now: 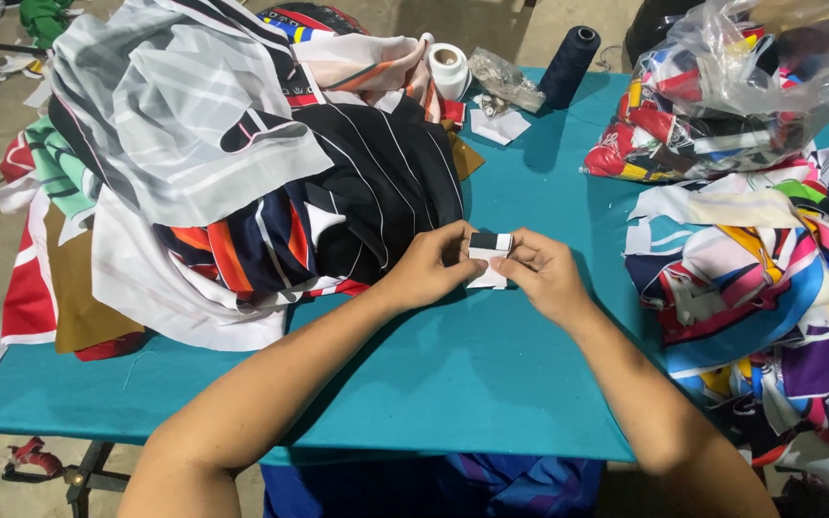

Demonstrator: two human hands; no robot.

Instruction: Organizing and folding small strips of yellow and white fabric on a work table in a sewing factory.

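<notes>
a: both hands meet over the teal table (491, 374). the left hand (426, 267) and the right hand (541, 275) pinch one small cloth piece (488, 257), black and white, between them.

b: how closed are they?

a: fingers curled in, thumbs on top, both pinching the piece at its edges. neither grips anything else. the piece sits just off the table, at the fingertips, between the two hands.

b: what lies around?

a: just beyond the left hand, a heap of striped garments (242, 163), black, white, orange; it nearly touches the knuckles. well beyond both hands, a dark thread cone (569, 65) and a white tape roll (449, 69). out past the right hand, a pile of bright scraps (769, 288), and beyond that a clear bag of more scraps (722, 96).

b: step in hand?

a: by the look of it, folding or lining up the small piece; the fingers seem to be squaring its edges.

b: next move needs?

a: likely a firm pinch and matched edges. a piece this small would slip or skew if one thumb lets go.
</notes>
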